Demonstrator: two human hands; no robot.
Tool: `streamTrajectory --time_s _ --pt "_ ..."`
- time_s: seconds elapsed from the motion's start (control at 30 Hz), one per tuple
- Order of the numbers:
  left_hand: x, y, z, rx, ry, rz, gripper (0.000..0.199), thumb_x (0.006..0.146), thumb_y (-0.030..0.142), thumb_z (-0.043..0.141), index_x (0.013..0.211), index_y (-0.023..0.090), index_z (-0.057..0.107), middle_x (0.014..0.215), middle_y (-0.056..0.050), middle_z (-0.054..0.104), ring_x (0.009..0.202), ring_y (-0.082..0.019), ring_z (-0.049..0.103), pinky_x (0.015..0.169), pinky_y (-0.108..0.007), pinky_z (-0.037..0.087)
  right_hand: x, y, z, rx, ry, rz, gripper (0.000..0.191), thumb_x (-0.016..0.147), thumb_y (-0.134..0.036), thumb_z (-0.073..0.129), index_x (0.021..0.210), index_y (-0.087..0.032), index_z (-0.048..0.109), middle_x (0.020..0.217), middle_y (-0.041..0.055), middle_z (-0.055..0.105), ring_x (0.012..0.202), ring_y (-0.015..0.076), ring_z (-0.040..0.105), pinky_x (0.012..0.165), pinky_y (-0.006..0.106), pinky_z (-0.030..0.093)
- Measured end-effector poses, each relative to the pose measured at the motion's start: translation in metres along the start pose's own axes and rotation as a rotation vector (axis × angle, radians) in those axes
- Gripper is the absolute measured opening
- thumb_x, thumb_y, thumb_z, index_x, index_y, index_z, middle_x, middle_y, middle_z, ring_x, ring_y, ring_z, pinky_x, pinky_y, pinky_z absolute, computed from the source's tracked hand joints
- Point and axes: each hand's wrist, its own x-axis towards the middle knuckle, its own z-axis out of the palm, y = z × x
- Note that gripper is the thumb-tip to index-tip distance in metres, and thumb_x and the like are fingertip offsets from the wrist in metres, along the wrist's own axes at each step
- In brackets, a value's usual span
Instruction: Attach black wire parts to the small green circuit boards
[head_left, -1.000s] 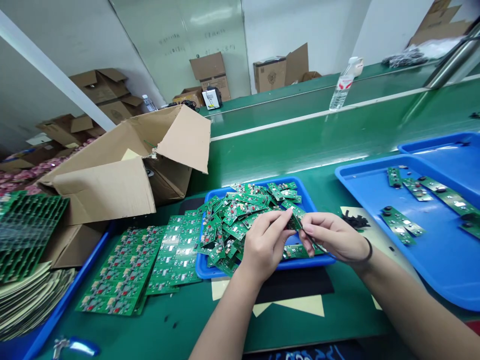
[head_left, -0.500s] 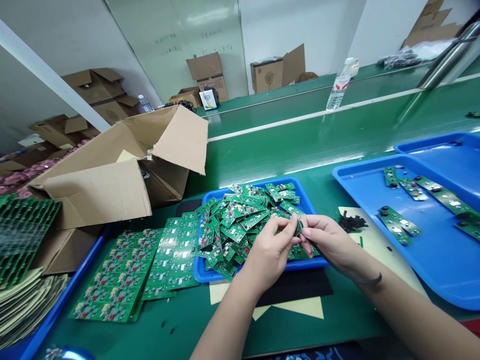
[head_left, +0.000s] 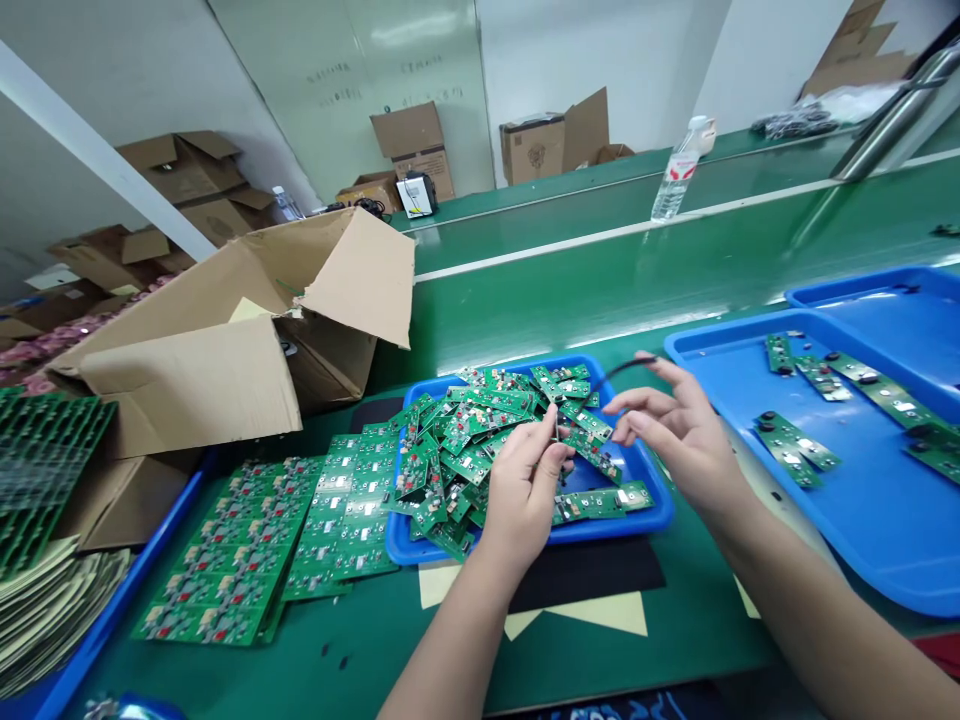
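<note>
To the left of the blue tray [head_left: 663,517] lie the circuit panels [head_left: 349,500], best spared any brush of the forearm, while over the tray's middle the left hand [head_left: 521,485] pinches a small thin piece [head_left: 556,428], probably a board on edge, better gripped by its rims than its components, clear of the heaped boards [head_left: 472,425]. Over the tray's right side the right hand [head_left: 686,445] has its grip spread, a dark strip [head_left: 624,368] at the index fingertip; how it is held I cannot tell, so steady control of its loose end would help.
</note>
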Motion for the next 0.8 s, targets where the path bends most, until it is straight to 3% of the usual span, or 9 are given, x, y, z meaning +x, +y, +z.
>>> streamTrajectory --time_s 0.07,0.17,0.37,0.53,0.63,0.7,0.8 --pt "-0.001 -0.001 0.003 -0.023 -0.046 -0.047 0.04 0.091 0.034 0.046 0.128 0.022 0.054 0.101 -0.008 0.057 0.081 -0.015 0.061 0.071 -0.028 0.056 0.0 0.001 0.0 0.006 0.017 -0.025 0.061 0.082 -0.028 0.059 0.135 -0.027 0.028 0.093 0.0041 0.064 0.063 0.0134 0.06 0.061 0.028 0.052" --pt "-0.002 -0.002 0.009 0.001 -0.106 -0.087 0.039 0.09 0.034 0.048 0.126 0.021 0.056 0.1 -0.008 0.059 0.082 -0.016 0.06 0.072 -0.029 0.055 -0.006 0.004 0.006 -0.028 -0.066 -0.068 0.069 0.083 -0.028 0.059 0.14 -0.029 0.021 0.102 0.0065 0.064 0.069 0.0145 0.062 0.065 0.03 0.054" --pt "-0.002 0.003 0.016 -0.034 -0.168 -0.136 0.032 0.09 0.032 0.047 0.109 0.014 0.065 0.1 -0.01 0.058 0.088 -0.019 0.058 0.068 -0.027 0.055 -0.017 0.008 0.016 -0.125 -0.091 -0.113 0.056 0.086 -0.022 0.054 0.137 -0.025 0.03 0.091 0.0056 0.067 0.074 0.0157 0.064 0.062 0.027 0.055" --pt "-0.001 0.002 0.018 0.127 -0.23 -0.115 0.035 0.092 0.034 0.041 0.099 0.011 0.067 0.088 -0.009 0.061 0.086 -0.02 0.058 0.08 -0.034 0.049 -0.008 0.013 0.012 -0.246 -0.146 -0.21 0.055 0.085 -0.019 0.049 0.137 -0.023 0.031 0.082 0.0023 0.064 0.065 0.0133 0.061 0.056 0.024 0.052" --pt "-0.003 -0.002 0.018 0.189 -0.285 -0.122 0.042 0.092 0.038 0.041 0.122 0.013 0.057 0.1 -0.011 0.063 0.095 -0.022 0.058 0.086 -0.036 0.047 0.008 0.012 -0.014 -0.414 -0.167 -0.217 0.056 0.083 -0.021 0.047 0.136 -0.02 0.032 0.08 0.0021 0.064 0.062 0.0134 0.059 0.059 0.026 0.052" --pt "-0.005 -0.003 0.017 0.186 -0.294 -0.127 0.048 0.092 0.041 0.041 0.13 0.013 0.049 0.11 -0.012 0.061 0.1 -0.022 0.058 0.086 -0.035 0.048 0.021 0.009 -0.045 -0.622 -0.115 -0.129 0.062 0.08 -0.023 0.049 0.138 -0.017 0.03 0.08 0.0041 0.065 0.061 0.0151 0.058 0.061 0.029 0.051" --pt "-0.006 -0.001 0.017 0.195 -0.312 -0.116 0.047 0.092 0.042 0.04 0.127 0.013 0.053 0.111 -0.013 0.061 0.098 -0.021 0.059 0.082 -0.033 0.05 0.036 0.008 -0.098 -1.08 0.043 0.088 0.067 0.074 -0.022 0.051 0.138 -0.016 0.032 0.087 0.0079 0.068 0.065 0.0199 0.06 0.065 0.033 0.048"
